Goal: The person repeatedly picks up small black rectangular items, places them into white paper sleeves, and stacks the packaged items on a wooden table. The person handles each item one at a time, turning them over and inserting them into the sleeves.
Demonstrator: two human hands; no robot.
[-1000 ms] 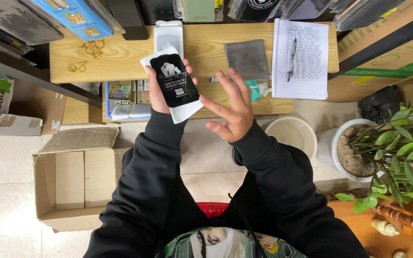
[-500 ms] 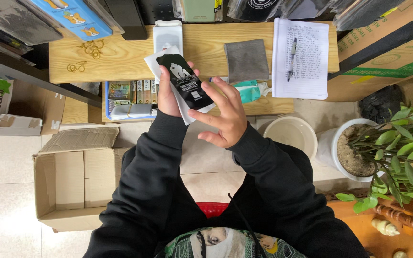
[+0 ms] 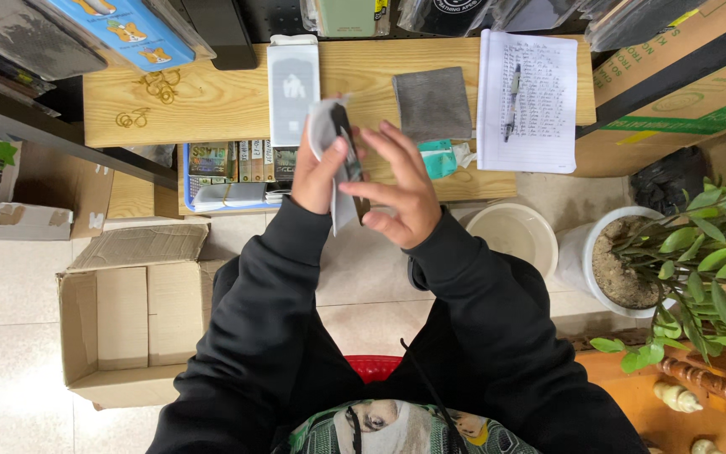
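Left hand point(image 3: 319, 172) is pinching a dark phone case point(image 3: 348, 160) with its white sleeve point(image 3: 326, 134), edge-on, long axis running 12 to 6. Right hand point(image 3: 397, 189), fingers spread, is touching it from 3 o'clock, probably gripping.

Grey-white flat package point(image 3: 293, 84) on wooden shelf; open cardboard box point(image 3: 132, 315) on floor.

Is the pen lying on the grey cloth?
No, the pen lies on the notepad, right of the grey cloth.
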